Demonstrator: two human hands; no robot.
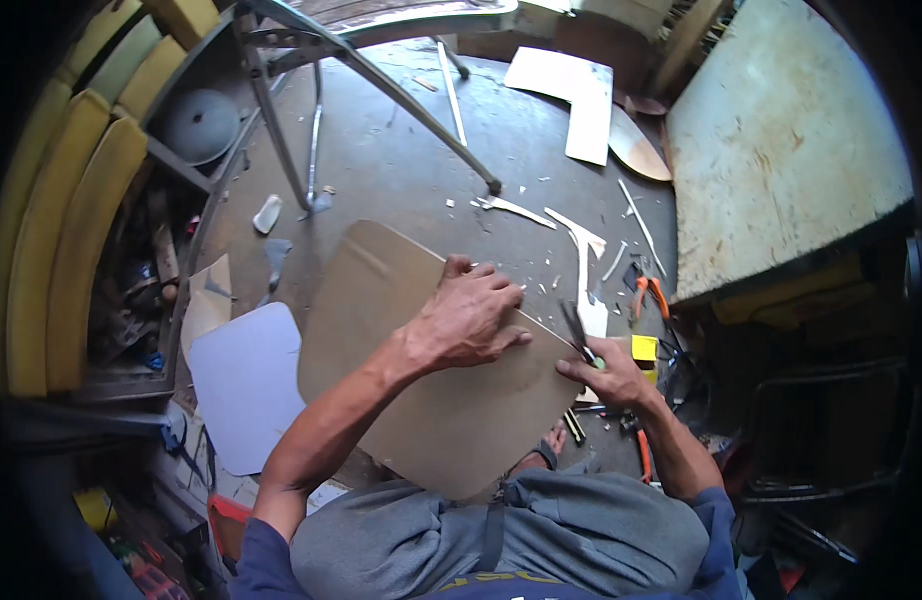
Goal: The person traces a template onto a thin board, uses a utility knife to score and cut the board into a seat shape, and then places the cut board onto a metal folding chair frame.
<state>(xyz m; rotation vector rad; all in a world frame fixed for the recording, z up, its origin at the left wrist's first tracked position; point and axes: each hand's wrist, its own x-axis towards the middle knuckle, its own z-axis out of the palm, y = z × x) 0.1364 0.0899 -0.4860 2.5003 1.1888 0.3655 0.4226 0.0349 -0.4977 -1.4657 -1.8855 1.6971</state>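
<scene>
A brown, thin board (401, 350) with rounded corners lies tilted across my lap and in front of me. My left hand (469, 312) grips its far edge, fingers curled over the edge and thumb on the brown face. Near the board's right corner, my right hand (616, 374) is closed round a dark hand tool (577, 328) with two narrow jaws or blades, whose exact kind I cannot make out. A light green spot shows on that tool by the fingers. The tool's tips point away from me, beside the board's edge.
Pale offcuts (584, 260) litter the floor beyond the board. Orange-handled pliers (649, 292) lie to the right. A white panel (246, 385) leans at left, with yellow cushions (106, 240) stacked behind. A metal frame leg (421, 110) stands ahead; a large pale board (781, 140) is at right.
</scene>
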